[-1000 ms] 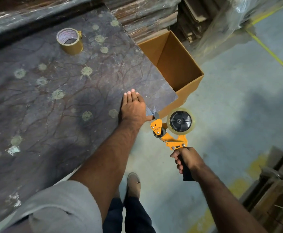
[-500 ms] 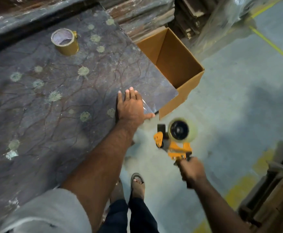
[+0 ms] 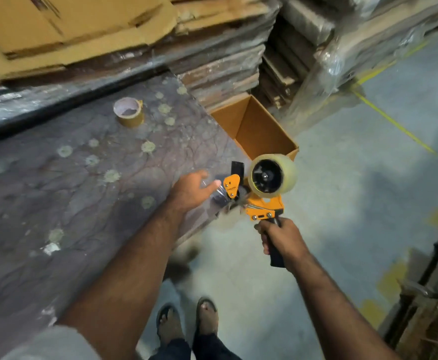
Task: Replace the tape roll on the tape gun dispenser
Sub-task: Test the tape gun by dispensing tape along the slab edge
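Head view, right hand (image 3: 281,237) gripping orange tape gun (image 3: 262,201), logo unreadable

small print on tape gun (image 3: 260,201), unreadable

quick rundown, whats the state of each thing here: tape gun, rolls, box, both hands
tape gun: held upright off the table's edge, clear roll mounted
clear tape roll: seated on the gun's hub
brown tape roll: lying flat on the table, untouched
cardboard box: open, looks empty
right hand: grips the gun's black handle
left hand: blurred, at the gun's front; grip unclear
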Motion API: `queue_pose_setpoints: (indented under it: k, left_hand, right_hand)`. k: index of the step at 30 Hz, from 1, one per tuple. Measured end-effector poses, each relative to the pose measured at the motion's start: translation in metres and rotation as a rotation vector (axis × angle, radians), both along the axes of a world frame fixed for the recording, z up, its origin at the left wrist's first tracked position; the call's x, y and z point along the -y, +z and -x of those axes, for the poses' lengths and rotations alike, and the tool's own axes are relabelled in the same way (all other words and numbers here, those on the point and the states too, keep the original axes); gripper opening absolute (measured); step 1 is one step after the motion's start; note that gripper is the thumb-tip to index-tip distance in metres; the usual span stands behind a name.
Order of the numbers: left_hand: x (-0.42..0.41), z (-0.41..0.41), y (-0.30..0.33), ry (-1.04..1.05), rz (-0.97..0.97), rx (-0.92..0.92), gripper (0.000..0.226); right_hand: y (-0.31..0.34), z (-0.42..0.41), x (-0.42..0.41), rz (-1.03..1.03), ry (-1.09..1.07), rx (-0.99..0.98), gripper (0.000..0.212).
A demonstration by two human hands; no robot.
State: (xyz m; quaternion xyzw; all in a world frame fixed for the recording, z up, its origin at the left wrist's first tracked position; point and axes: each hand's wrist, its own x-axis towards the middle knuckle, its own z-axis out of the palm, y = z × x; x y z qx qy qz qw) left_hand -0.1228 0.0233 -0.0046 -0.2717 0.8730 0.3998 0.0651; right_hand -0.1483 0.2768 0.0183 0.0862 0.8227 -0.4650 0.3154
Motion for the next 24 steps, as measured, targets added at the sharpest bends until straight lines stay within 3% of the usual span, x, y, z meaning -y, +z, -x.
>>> queue_pose_setpoints:
  k: [4, 7, 11, 14, 19, 24]
  left_hand:
    - [0.032, -0.046, 0.038, 0.273, -0.217, -0.193, 0.058]
    - [0.059, -0.080, 0.075, 0.432, -0.431, -0.320, 0.036]
    - [0.090, -0.120, 0.110, 0.547, -0.642, -0.405, 0.045]
    - [0.104, -0.142, 0.121, 0.607, -0.706, -0.439, 0.052]
    - [0.117, -0.166, 0.130, 0.607, -0.707, -0.406, 0.059]
    - [0.124, -0.162, 0.120, 0.523, -0.646, -0.388, 0.058]
  right_hand:
    - [0.040, -0.005, 0.047, 0.092, 0.053, -0.097, 0.018]
    - [0.068, -0.013, 0.079, 0.015, 0.247, -0.333, 0.020]
    - [0.099, -0.029, 0.118, -0.142, 0.505, -0.628, 0.017]
    - [0.109, -0.044, 0.143, -0.293, 0.585, -0.818, 0.040]
    - [0.101, -0.053, 0.170, -0.443, 0.708, -1.219, 0.041]
    - [0.087, -0.042, 0.191, -0.443, 0.751, -1.431, 0.056]
